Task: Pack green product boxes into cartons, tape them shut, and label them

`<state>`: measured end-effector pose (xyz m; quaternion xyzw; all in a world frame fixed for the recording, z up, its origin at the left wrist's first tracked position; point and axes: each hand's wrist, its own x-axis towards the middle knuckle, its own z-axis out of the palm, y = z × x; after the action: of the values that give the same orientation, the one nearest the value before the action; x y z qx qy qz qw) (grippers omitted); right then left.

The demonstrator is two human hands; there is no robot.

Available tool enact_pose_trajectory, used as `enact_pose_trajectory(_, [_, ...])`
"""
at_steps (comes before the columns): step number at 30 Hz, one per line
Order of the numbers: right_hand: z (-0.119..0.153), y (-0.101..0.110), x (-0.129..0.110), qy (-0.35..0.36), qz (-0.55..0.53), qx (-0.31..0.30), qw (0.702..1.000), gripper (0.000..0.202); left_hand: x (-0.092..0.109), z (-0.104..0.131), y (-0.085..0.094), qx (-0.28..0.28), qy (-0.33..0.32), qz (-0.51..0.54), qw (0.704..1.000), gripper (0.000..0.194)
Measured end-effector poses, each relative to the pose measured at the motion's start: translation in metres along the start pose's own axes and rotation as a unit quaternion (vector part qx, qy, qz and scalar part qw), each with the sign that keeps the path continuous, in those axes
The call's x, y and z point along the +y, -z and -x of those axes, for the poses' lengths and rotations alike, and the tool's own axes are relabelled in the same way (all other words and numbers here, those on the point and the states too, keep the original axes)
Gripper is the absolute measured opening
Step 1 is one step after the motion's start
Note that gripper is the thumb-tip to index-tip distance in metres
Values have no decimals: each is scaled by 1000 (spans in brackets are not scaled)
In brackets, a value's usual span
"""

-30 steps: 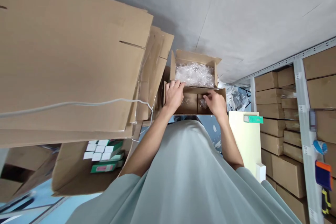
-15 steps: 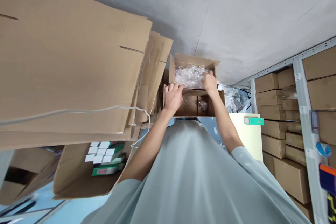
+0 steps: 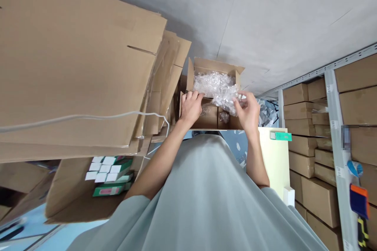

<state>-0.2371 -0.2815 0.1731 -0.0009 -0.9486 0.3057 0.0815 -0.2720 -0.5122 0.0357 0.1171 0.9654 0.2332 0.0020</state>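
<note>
Bubble wrap [image 3: 226, 100]: bunched over the far edge of the divided box [image 3: 209, 120].
Right hand [image 3: 248, 111]: pinching the bubble wrap above the divided box's right half.
Left hand [image 3: 191, 106]: fingers bent over its far-left rim; grip cannot be told.
Filled box [image 3: 214, 65]: just beyond it.
Flat cardboard [image 3: 88, 66]: crowding its left.
Blue floor [image 3: 237, 147]: open off its near edge.
</note>
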Motion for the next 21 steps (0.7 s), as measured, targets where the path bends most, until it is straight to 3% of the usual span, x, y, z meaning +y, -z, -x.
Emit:
enact_pose_trajectory(4, [39,-21,10,-58,-24,-36,997,35,2,0,-1,0,4,12,1000,57])
enact_pose_trajectory(8, [54,-48,30,-116,-21,-62,991,44,4,6,6,22,-11,43,999,61])
enact_pose_trajectory(12, [66,-38,59,-108,-54,-16,993,60,8,37,24,82,-11,101,991,67])
enact_pose_trajectory(15, [76,-24,88,-101,14,63,993,63,10,71,32,112,43,129,984,71])
enact_pose_trajectory(17, [82,-20,107,-136,73,88,984,65,12,90,31,110,91,151,978,77])
enact_pose_trajectory(19, [87,-22,118,-200,102,50,973,59,13,104,26,93,152,157,971,82])
enact_pose_trajectory(21, [93,-26,121,-251,115,-23,961,40,10,112,22,72,210,149,964,82])
